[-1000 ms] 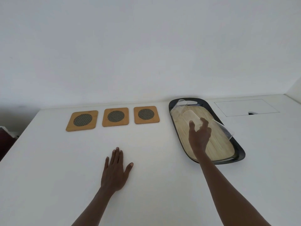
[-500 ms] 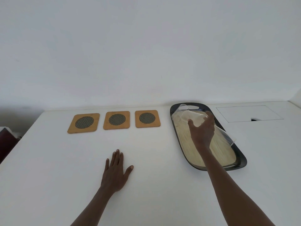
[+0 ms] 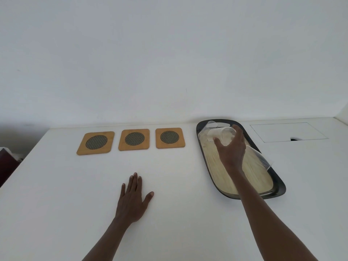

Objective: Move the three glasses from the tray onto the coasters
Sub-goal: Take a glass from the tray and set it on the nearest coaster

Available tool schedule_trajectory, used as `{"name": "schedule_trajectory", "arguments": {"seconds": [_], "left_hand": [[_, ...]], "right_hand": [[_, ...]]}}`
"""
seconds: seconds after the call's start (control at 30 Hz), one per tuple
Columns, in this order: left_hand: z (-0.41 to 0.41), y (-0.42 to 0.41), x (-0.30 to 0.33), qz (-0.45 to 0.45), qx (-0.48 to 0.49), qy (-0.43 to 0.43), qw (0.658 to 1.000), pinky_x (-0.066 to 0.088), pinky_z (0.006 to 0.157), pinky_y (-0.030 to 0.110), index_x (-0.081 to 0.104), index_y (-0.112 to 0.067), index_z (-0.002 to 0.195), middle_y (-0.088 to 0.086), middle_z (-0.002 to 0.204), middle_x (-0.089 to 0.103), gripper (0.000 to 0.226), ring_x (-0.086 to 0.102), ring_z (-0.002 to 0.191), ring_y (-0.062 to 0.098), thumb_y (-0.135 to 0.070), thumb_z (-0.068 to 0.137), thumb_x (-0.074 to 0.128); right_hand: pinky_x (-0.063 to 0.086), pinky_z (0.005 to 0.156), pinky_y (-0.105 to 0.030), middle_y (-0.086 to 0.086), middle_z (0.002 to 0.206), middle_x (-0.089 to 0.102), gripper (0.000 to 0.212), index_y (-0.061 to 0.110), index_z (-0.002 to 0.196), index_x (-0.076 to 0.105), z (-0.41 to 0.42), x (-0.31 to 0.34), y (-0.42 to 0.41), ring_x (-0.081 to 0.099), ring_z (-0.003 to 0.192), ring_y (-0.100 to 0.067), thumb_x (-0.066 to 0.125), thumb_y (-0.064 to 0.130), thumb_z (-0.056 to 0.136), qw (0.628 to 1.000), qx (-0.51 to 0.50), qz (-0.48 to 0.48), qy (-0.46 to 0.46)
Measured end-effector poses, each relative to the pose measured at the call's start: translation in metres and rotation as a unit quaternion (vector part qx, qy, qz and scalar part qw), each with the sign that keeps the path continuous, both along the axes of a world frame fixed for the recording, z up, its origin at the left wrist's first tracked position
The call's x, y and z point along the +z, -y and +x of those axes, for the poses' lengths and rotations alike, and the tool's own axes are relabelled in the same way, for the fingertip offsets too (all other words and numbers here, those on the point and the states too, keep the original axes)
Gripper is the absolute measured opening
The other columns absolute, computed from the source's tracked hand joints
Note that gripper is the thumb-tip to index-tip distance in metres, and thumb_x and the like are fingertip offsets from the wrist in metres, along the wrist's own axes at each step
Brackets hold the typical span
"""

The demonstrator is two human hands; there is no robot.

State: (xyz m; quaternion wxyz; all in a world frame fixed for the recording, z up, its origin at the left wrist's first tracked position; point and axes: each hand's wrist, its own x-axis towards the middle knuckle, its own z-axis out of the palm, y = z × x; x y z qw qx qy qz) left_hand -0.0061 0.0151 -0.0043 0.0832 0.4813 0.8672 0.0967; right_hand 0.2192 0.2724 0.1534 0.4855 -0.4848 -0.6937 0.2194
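Three square wooden coasters with dark mesh centres lie in a row: the left coaster (image 3: 96,142), the middle coaster (image 3: 134,139) and the right coaster (image 3: 170,137). To their right is an oval dark tray (image 3: 278,182) with a pale wooden floor. My right hand (image 3: 232,151) is over the tray, fingers wrapped around a clear glass (image 3: 220,135) near the tray's far end. A second clear glass (image 3: 211,125) stands behind it. A third clear glass (image 3: 260,160) leans at the tray's right side, partly hidden by my hand. My left hand (image 3: 132,199) lies flat on the table, fingers spread.
The white table (image 3: 56,204) runs to a white wall at the back. A rectangular flap with a small dark slot (image 3: 288,131) is set in the tabletop right of the tray. A dark red object (image 3: 5,159) sits beyond the table's left edge.
My right hand has moved forward over the tray and closed around the glass near its far end. My left hand has stayed flat on the table.
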Motion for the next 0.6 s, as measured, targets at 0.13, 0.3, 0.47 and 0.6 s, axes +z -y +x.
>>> {"name": "schedule_trajectory", "arguments": {"seconds": [0.13,0.3,0.47,0.6], "left_hand": [[-0.001,-0.002,0.001,0.005,-0.004,0.008,1.000,-0.003,0.121,0.039,-0.002,-0.009,0.154,0.003,0.161,-0.015,0.096,-0.014,0.148,0.014,-0.074,0.084,0.002],[-0.011,-0.012,0.003,0.019,-0.002,0.032,0.999,-0.003,0.120,0.038,0.002,-0.009,0.154,0.004,0.162,-0.012,0.097,-0.011,0.148,0.015,-0.074,0.082,0.005],[-0.022,-0.023,0.004,0.024,0.004,0.033,0.999,-0.002,0.120,0.038,0.003,-0.008,0.154,0.006,0.163,-0.009,0.098,-0.010,0.149,0.016,-0.074,0.082,0.005],[-0.026,-0.032,0.004,0.027,0.014,0.023,0.999,-0.002,0.121,0.038,0.002,-0.008,0.154,0.006,0.163,-0.008,0.096,-0.009,0.149,0.015,-0.073,0.082,0.004]], "right_hand": [[0.042,0.084,-0.027,-0.009,0.123,0.059,0.072,0.011,0.129,0.043,-0.003,-0.001,0.001,0.059,0.106,-0.028,0.083,0.028,0.072,1.000,0.010,-0.005,-0.016],[0.052,0.088,-0.043,-0.008,0.121,0.058,0.073,0.013,0.134,0.046,-0.011,-0.002,0.001,0.058,0.104,-0.025,0.081,0.027,0.071,0.999,0.025,0.021,-0.006],[0.049,0.086,-0.033,-0.007,0.123,0.059,0.072,0.014,0.139,0.048,-0.026,0.000,-0.005,0.057,0.107,-0.023,0.079,0.028,0.075,0.998,0.054,0.044,0.009],[0.038,0.087,-0.023,-0.006,0.127,0.059,0.075,0.012,0.142,0.047,-0.045,0.003,-0.009,0.053,0.106,-0.013,0.080,0.028,0.076,0.996,0.073,0.047,0.032]]}}
